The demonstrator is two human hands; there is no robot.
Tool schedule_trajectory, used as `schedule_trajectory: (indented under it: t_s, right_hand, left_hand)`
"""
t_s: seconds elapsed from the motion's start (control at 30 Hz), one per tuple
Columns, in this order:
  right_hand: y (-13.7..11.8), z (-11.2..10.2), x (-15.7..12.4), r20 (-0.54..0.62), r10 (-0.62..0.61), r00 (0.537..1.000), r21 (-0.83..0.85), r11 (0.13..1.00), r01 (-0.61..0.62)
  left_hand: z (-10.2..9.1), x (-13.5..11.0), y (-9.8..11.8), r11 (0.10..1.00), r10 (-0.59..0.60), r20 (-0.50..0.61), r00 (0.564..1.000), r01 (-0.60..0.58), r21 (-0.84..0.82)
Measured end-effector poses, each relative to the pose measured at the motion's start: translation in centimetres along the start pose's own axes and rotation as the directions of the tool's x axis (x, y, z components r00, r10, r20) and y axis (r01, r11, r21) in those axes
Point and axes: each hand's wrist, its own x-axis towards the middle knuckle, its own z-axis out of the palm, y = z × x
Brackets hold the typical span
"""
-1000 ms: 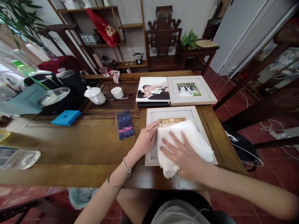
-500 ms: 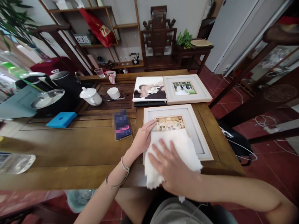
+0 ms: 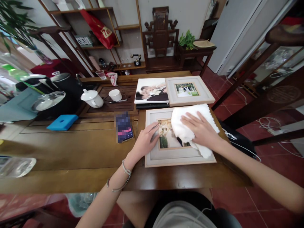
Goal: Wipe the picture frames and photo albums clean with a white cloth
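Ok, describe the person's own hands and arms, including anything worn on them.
The left hand and right hand are ungloved, with no sleeves in view. A thin, pale cord-like bracelet circles the left wrist; a slim bangle sits farther up. Nothing shows on the right wrist.

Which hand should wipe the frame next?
Probably the right hand: it lies on the white cloth, over the frame. The left hand has no cloth and touches the frame's left side.
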Motion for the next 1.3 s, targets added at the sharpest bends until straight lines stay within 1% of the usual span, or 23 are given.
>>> schedule_trajectory:
  t_s: [0.07, 0.1, 0.17, 0.2, 0.27, 0.37, 0.43, 0.5, 0.57, 0.63, 0.7, 0.77, 0.83, 0.87, 0.9, 0.97, 1.03, 1.07, 1.13, 1.23, 1.3]
  right_hand:
    - [1.6, -0.1, 1.6, -0.025, 0.035, 0.999, -0.037, 0.999, -0.036]
    - [2.0, -0.2, 2.2, -0.027, 0.045, 0.999, -0.044, 0.998, -0.047]
    - [1.9, -0.3, 2.5, -0.002, 0.048, 0.999, -0.041, 0.998, -0.048]
    - [1.3, -0.4, 2.2, 0.026, 0.039, 0.999, -0.033, 0.999, -0.038]
    - [-0.8, -0.5, 0.4, 0.094, 0.007, 0.996, -0.004, 1.0, -0.007]
    - [-5.2, -1.0, -3.9, 0.176, -0.068, 0.982, 0.073, 0.996, 0.055]
    - [-7.8, -1.3, -6.5, 0.184, -0.149, 0.972, 0.154, 0.981, 0.121]
    - [-8.9, -1.4, -7.9, 0.169, -0.203, 0.965, 0.199, 0.965, 0.168]
    - [-8.2, -1.1, -7.4, 0.15, -0.211, 0.966, 0.194, 0.964, 0.18]
    - [-5.8, -0.4, -5.4, 0.122, -0.165, 0.979, 0.145, 0.978, 0.147]
    - [-2.8, 0.2, -2.3, 0.07, -0.061, 0.996, 0.071, 0.996, 0.056]
    - [-0.3, 0.5, 0.8, 0.015, 0.037, 0.999, 0.014, 0.999, -0.038]
    - [0.9, 0.5, 3.1, -0.019, 0.106, 0.994, -0.015, 0.994, -0.106]
    - [0.9, 0.4, 3.8, -0.02, 0.124, 0.992, -0.018, 0.992, -0.124]
    - [0.6, 0.3, 4.1, -0.005, 0.131, 0.991, -0.013, 0.991, -0.131]
    - [-1.1, 0.0, 3.6, 0.068, 0.111, 0.992, 0.027, 0.993, -0.113]
    - [-3.5, -0.8, 1.7, 0.183, 0.049, 0.982, 0.105, 0.992, -0.069]
    - [-4.9, -1.3, 0.5, 0.244, 0.005, 0.97, 0.155, 0.987, -0.044]
    - [-7.5, -2.5, -2.1, 0.346, -0.124, 0.93, 0.278, 0.96, 0.025]
    - [-10.3, -3.8, -4.8, 0.381, -0.288, 0.879, 0.414, 0.903, 0.117]
    - [-10.9, -3.6, -5.3, 0.364, -0.327, 0.872, 0.426, 0.891, 0.156]
  left_hand:
    - [0.0, 0.0, 0.0, 1.0, -0.004, 0.002, 1.0, 0.004, 0.005]
    - [0.0, 0.0, 0.0, 1.0, -0.005, 0.002, 1.0, 0.005, 0.007]
    - [0.0, 0.0, 0.0, 1.0, -0.004, -0.003, 1.0, 0.004, 0.007]
    - [0.1, 0.0, 0.0, 1.0, -0.002, -0.007, 1.0, 0.002, 0.004]
    - [0.1, -0.1, 0.0, 1.0, 0.004, -0.013, 1.0, -0.004, -0.003]
    - [0.1, -0.1, 0.1, 1.0, 0.008, -0.011, 1.0, -0.008, -0.004]
    - [0.0, -0.1, 0.1, 1.0, 0.007, -0.001, 1.0, -0.007, 0.0]
    - [0.0, -0.1, 0.2, 1.0, 0.015, 0.01, 1.0, -0.015, 0.001]
    - [-0.1, -0.1, 0.1, 0.999, 0.032, 0.008, 0.999, -0.032, -0.004]
    - [-0.1, -0.1, 0.0, 0.999, 0.053, -0.003, 0.999, -0.053, -0.014]
    - [-0.1, -0.1, 0.0, 0.998, 0.062, -0.01, 0.998, -0.062, -0.022]
    - [-0.1, -0.1, -0.1, 0.998, 0.053, -0.008, 0.999, -0.053, -0.029]
    - [-0.1, -0.1, -0.1, 0.998, 0.044, -0.012, 0.999, -0.045, -0.039]
    - [-0.1, -0.1, -0.1, 0.998, 0.044, -0.018, 0.999, -0.045, -0.044]
    - [0.0, -0.1, -0.2, 0.998, 0.046, -0.025, 0.999, -0.047, -0.049]
    - [0.1, -0.1, -0.2, 0.997, 0.049, -0.039, 0.998, -0.051, -0.053]
    - [0.1, -0.1, -0.3, 0.998, 0.043, -0.044, 0.998, -0.045, -0.049]
    - [0.1, -0.1, -0.2, 0.998, 0.039, -0.041, 0.998, -0.04, -0.045]
    - [0.1, -0.1, -0.1, 0.999, 0.03, -0.03, 0.999, -0.031, -0.039]
    - [-0.1, -0.1, 0.1, 0.999, 0.025, -0.017, 1.0, -0.025, -0.038]
    - [-0.2, -0.1, 0.1, 0.999, 0.027, -0.014, 1.0, -0.027, -0.037]
